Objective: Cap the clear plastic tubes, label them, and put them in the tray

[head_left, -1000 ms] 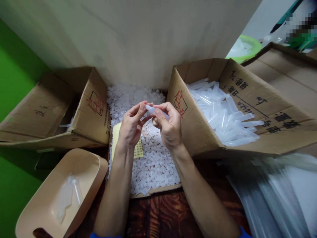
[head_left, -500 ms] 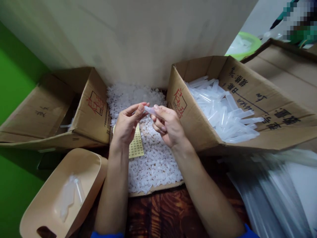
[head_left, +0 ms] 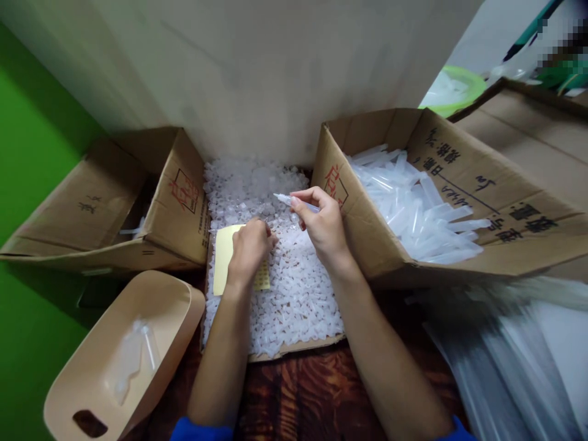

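Observation:
My right hand [head_left: 324,229] holds a thin clear plastic tube [head_left: 285,200] by its end, above a shallow box of small white plastic caps [head_left: 294,294]. My left hand [head_left: 248,248] is lowered onto the caps, fingers curled, lying over a yellow sticker sheet [head_left: 223,257]. Whether its fingertips pinch a cap is hidden. To the right stands an open cardboard box [head_left: 367,239] full of clear tubes [head_left: 413,208].
A beige plastic scoop bin [head_left: 160,306] with a few tubes sits at the lower left. A cardboard box [head_left: 110,202] lies on its side at left. A green wall stands at far left, a pale board behind, clear plastic bags [head_left: 505,361] at lower right.
My left hand let go of the tube and dropped down onto the caps and sticker sheet. My right hand kept the tube and stayed near the same height.

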Demonstrator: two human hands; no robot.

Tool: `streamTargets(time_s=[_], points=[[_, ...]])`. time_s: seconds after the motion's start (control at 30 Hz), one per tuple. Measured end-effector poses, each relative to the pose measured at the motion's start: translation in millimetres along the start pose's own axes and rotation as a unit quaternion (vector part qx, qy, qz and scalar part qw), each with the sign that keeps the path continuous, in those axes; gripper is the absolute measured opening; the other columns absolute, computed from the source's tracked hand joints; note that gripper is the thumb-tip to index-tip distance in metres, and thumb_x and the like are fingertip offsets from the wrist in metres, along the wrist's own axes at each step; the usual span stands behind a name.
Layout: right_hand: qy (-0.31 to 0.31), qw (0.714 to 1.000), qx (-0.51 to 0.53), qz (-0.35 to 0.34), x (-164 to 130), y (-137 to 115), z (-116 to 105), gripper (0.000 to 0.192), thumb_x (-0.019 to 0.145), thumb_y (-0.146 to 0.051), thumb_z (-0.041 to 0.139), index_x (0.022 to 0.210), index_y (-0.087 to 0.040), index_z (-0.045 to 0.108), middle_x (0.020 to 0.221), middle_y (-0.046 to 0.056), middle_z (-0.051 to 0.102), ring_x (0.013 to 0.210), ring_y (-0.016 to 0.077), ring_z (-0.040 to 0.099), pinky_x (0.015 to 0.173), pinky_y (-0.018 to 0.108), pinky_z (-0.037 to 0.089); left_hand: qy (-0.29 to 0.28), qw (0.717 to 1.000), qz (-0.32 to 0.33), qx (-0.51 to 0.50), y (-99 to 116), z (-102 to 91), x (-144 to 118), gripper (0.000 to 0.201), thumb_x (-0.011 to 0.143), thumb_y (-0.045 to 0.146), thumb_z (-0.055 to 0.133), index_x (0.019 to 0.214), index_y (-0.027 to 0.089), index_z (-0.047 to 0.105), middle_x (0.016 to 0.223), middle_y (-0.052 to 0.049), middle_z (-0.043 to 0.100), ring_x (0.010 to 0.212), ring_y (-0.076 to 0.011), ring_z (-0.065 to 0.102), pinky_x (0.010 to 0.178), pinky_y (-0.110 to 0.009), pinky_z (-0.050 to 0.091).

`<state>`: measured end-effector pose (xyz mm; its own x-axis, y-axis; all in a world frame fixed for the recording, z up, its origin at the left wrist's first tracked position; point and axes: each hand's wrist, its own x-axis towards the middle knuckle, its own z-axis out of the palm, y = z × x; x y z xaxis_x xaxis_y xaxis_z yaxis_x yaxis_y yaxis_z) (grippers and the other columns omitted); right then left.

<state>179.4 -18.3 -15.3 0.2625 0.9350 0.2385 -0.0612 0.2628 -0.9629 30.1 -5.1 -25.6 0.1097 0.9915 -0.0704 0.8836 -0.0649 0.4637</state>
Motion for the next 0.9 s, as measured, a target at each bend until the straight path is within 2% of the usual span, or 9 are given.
streamTargets(time_s=[0.17, 0.23, 0.3, 0.37, 0.4, 0.47, 0.53, 0.77, 0.9], points=[[-0.005, 0.999, -0.048, -0.014, 1.2, -0.9, -3.6, 0.011, 0.086, -0.026, 0.070, 0.092, -0.017, 0.071, 0.091, 0.005, 0.075, 0.088, 0.0192, 0.069, 0.080, 0.034, 0.055, 0.028, 0.991, 0.037, -0.122, -8.5, -6.6, 4.5, 0.009, 0.078, 0.014, 0.077, 0.074, 0.020, 0.072, 0.087, -0.008, 0.075, 0.082, -0.0251, 0.070, 0.081, -0.035, 0.051], [0.000, 0.996, -0.079, -0.029, 1.4, -1.8, -4.7, 0.013, 0.087, -0.024, 0.069, 0.096, -0.017, 0.074, 0.098, 0.007, 0.077, 0.093, 0.0212, 0.071, 0.087, 0.037, 0.055, 0.058, 0.978, 0.046, -0.193, -8.5, -10.2, 9.8, 0.001, 0.086, 0.021, 0.072, 0.085, 0.020, 0.073, 0.091, -0.007, 0.075, 0.075, -0.0204, 0.069, 0.073, -0.031, 0.052], [0.005, 0.992, -0.112, -0.050, 0.8, -2.9, -4.6, 0.015, 0.086, -0.022, 0.069, 0.097, -0.017, 0.077, 0.101, 0.009, 0.078, 0.097, 0.0230, 0.071, 0.091, 0.038, 0.055, 0.097, 0.960, 0.047, -0.258, -6.5, -14.5, 14.7, 0.017, 0.097, 0.029, 0.059, 0.105, 0.020, 0.072, 0.101, -0.008, 0.074, 0.071, -0.0159, 0.068, 0.065, -0.027, 0.051], [0.000, 0.989, -0.131, -0.068, -0.8, -4.0, -2.7, 0.014, 0.085, -0.021, 0.070, 0.095, -0.017, 0.078, 0.100, 0.010, 0.078, 0.097, 0.0242, 0.071, 0.089, 0.038, 0.055, 0.134, 0.916, 0.049, -0.375, -3.0, -18.3, 17.0, 0.027, 0.100, 0.035, 0.055, 0.119, 0.020, 0.069, 0.107, -0.009, 0.072, 0.068, -0.0128, 0.066, 0.059, -0.023, 0.049], [-0.007, 0.988, -0.133, -0.074, -1.8, -4.4, -1.0, 0.013, 0.085, -0.021, 0.070, 0.094, -0.017, 0.079, 0.099, 0.010, 0.078, 0.097, 0.0244, 0.071, 0.088, 0.038, 0.055, 0.144, 0.882, 0.050, -0.446, -0.9, -19.6, 17.1, 0.029, 0.098, 0.038, 0.061, 0.120, 0.020, 0.069, 0.105, -0.009, 0.071, 0.067, -0.0117, 0.064, 0.057, -0.022, 0.048], [-0.020, 0.988, -0.128, -0.081, -4.3, -5.3, 3.2, 0.014, 0.086, -0.021, 0.069, 0.096, -0.017, 0.079, 0.099, 0.010, 0.078, 0.096, 0.0241, 0.072, 0.087, 0.037, 0.056, 0.146, 0.807, 0.047, -0.570, 3.6, -21.1, 15.6, 0.031, 0.086, 0.039, 0.077, 0.109, 0.018, 0.074, 0.095, -0.006, 0.070, 0.065, -0.0100, 0.061, 0.055, -0.019, 0.045], [-0.024, 0.988, -0.122, -0.086, -6.7, -6.2, 7.4, 0.015, 0.088, -0.021, 0.068, 0.098, -0.016, 0.078, 0.100, 0.010, 0.077, 0.094, 0.0236, 0.072, 0.085, 0.036, 0.056, 0.137, 0.774, 0.042, -0.616, 7.7, -21.8, 13.0, 0.032, 0.078, 0.039, 0.085, 0.099, 0.016, 0.075, 0.089, -0.004, 0.069, 0.064, -0.0088, 0.059, 0.055, -0.018, 0.045], [-0.018, 0.986, -0.117, -0.117, -10.8, -14.0, 10.4, 0.015, 0.088, -0.020, 0.069, 0.100, -0.019, 0.079, 0.101, 0.008, 0.075, 0.096, 0.0227, 0.071, 0.083, 0.034, 0.057, 0.128, 0.776, 0.065, -0.615, 13.6, -29.9, 5.8, 0.030, 0.077, 0.039, 0.088, 0.094, 0.017, 0.076, 0.086, -0.002, 0.070, 0.066, -0.0086, 0.060, 0.057, -0.019, 0.046], [-0.012, 0.987, -0.108, -0.115, -10.8, -16.4, 8.6, 0.016, 0.089, -0.022, 0.069, 0.101, -0.020, 0.079, 0.101, 0.008, 0.075, 0.096, 0.0225, 0.071, 0.083, 0.034, 0.057, 0.117, 0.789, 0.094, -0.596, 12.2, -34.8, 2.3, 0.027, 0.077, 0.034, 0.089, 0.097, 0.019, 0.079, 0.093, -0.005, 0.076, 0.083, -0.0146, 0.069, 0.071, -0.023, 0.054]])
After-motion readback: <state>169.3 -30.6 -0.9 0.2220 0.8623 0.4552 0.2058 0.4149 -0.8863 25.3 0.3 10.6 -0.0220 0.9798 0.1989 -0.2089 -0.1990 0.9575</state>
